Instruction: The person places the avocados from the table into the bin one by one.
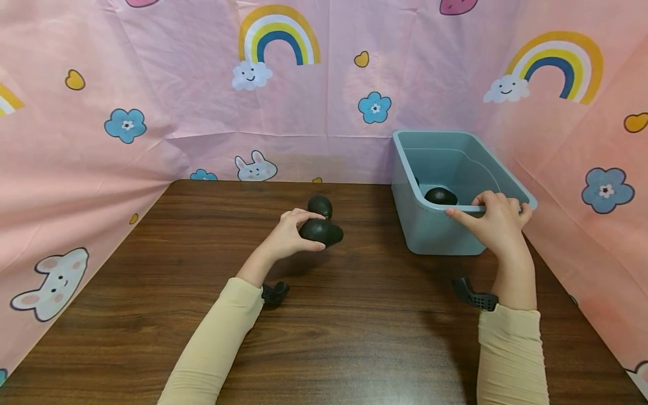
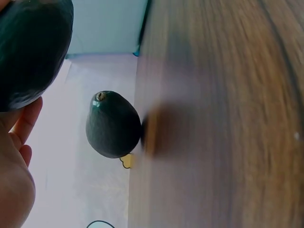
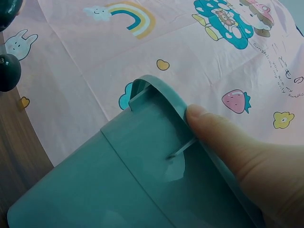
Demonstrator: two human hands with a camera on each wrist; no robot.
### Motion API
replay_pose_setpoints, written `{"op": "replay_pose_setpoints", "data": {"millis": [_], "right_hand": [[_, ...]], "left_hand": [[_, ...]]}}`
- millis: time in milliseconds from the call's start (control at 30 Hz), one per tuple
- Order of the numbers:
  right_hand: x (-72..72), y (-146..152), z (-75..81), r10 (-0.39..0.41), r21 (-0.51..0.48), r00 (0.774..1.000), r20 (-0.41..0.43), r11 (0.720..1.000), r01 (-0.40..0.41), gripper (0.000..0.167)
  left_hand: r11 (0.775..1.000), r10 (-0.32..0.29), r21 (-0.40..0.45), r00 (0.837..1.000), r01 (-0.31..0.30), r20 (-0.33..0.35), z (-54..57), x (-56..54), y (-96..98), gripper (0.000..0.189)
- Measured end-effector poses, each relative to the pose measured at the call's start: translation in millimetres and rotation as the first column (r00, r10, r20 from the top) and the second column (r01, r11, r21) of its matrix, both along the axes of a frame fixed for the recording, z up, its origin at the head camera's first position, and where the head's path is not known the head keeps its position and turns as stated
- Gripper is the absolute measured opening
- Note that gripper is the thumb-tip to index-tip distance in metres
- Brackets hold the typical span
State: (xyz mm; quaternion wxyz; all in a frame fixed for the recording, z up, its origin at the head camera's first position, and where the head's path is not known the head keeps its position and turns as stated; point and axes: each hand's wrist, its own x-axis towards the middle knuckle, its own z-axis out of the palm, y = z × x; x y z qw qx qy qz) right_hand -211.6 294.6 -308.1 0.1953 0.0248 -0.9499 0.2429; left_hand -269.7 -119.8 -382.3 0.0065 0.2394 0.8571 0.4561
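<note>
My left hand [image 1: 287, 237] pinches a dark green avocado [image 1: 320, 232] between thumb and fingers, above the table. Just behind it, a second avocado [image 1: 319, 206] stands on the wood; the left wrist view shows this avocado [image 2: 113, 126] with its stem end up. To the right is a blue-grey plastic bin [image 1: 420, 222]. My right hand [image 1: 498, 222] grips its near rim, fingers over the inside and thumb [image 3: 213, 130] along the outer edge. Inside the bin lies another avocado [image 1: 440, 196], and a dark sliver shows by the left wall.
The brown wooden table [image 1: 324, 337] runs up to a pink printed cloth [image 1: 324, 112] that hangs behind it and along both sides. The bin stands at the table's back right, close to the cloth. Black wrist mounts [image 1: 275, 293] stick out from both forearms.
</note>
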Motion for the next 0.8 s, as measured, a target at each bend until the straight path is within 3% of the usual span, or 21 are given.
{"op": "replay_pose_setpoints", "data": {"millis": [800], "right_hand": [[-1.3,1,-2.1,0.011,-0.014,1.000,-0.007,1.000,-0.011,0.065]], "left_hand": [[0.996,0.058,0.066,0.998,-0.056,-0.025,7.7,-1.4,18.6,0.060]]}}
